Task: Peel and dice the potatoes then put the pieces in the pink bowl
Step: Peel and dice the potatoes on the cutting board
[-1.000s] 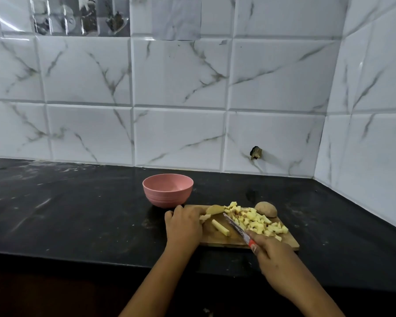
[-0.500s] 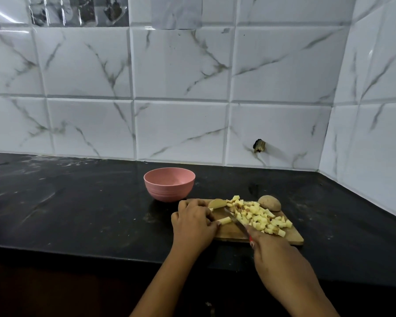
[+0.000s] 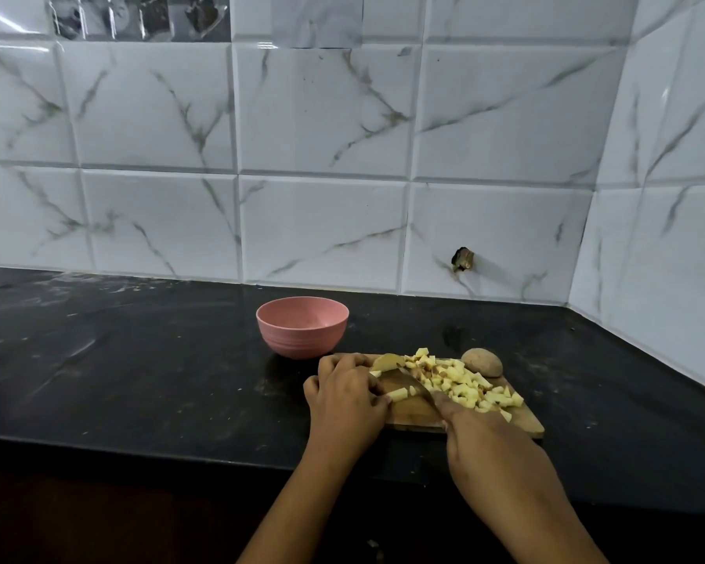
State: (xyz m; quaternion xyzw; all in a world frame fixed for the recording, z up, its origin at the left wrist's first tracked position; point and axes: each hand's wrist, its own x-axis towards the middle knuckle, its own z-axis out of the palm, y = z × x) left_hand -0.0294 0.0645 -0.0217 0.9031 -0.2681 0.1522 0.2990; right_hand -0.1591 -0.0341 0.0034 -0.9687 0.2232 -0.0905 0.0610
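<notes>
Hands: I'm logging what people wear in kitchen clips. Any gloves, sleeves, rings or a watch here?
The left hand and right hand are both bare: no gloves, rings or watch visible. No sleeves show up to the picture's lower edge.

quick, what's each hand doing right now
left hand: fingers curled, holding a potato strip down on the cutting board
right hand: closed, gripping the knife
</notes>
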